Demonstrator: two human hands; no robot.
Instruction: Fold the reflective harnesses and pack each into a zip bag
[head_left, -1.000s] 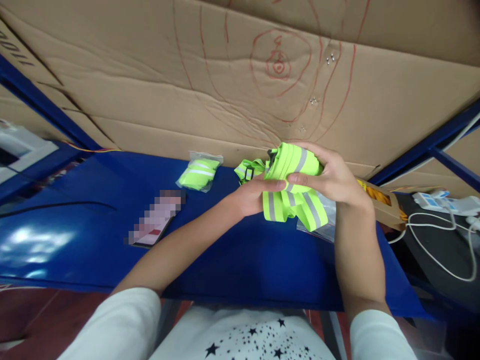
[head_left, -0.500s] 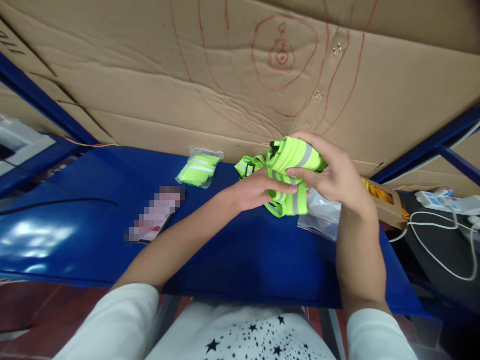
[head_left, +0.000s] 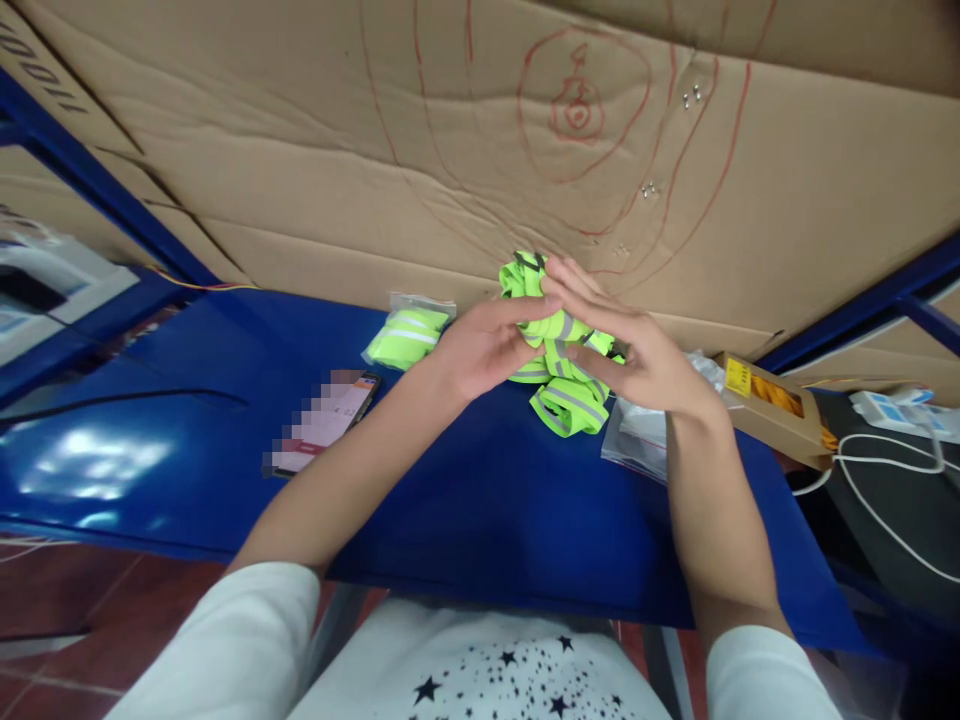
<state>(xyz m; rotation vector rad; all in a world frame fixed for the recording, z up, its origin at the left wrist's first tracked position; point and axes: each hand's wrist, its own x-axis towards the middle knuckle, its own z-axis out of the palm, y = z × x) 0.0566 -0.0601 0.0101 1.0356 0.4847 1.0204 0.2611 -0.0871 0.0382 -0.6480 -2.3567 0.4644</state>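
Note:
A bundle of neon-green reflective strap (head_left: pixel 570 405) with grey stripes and black fittings is between my two hands, above the blue table near the cardboard wall. My left hand (head_left: pixel 484 345) holds the folded part from the left, thumb on top and fingers underneath. From the right, my right hand (head_left: pixel 630 345) closes round the same bundle, its fingers over the far side and its thumb in front. A looped end of the strap hangs below the hands. The fingers partly hide the upper folds.
On the blue table (head_left: pixel 465 500) lie a clear bag with a folded neon-green item (head_left: pixel 409 338), a phone (head_left: pixel 326 420) and clear plastic bags (head_left: pixel 634 440). An open carton (head_left: pixel 780 410) with yellow contents stands at right, near white cables (head_left: pixel 885 440). Cardboard (head_left: pixel 300 180) rises behind.
My hands have shifted slightly left with the strap. The left hand has moved up onto the folded part, and the roll formerly in my right hand now sits between both hands.

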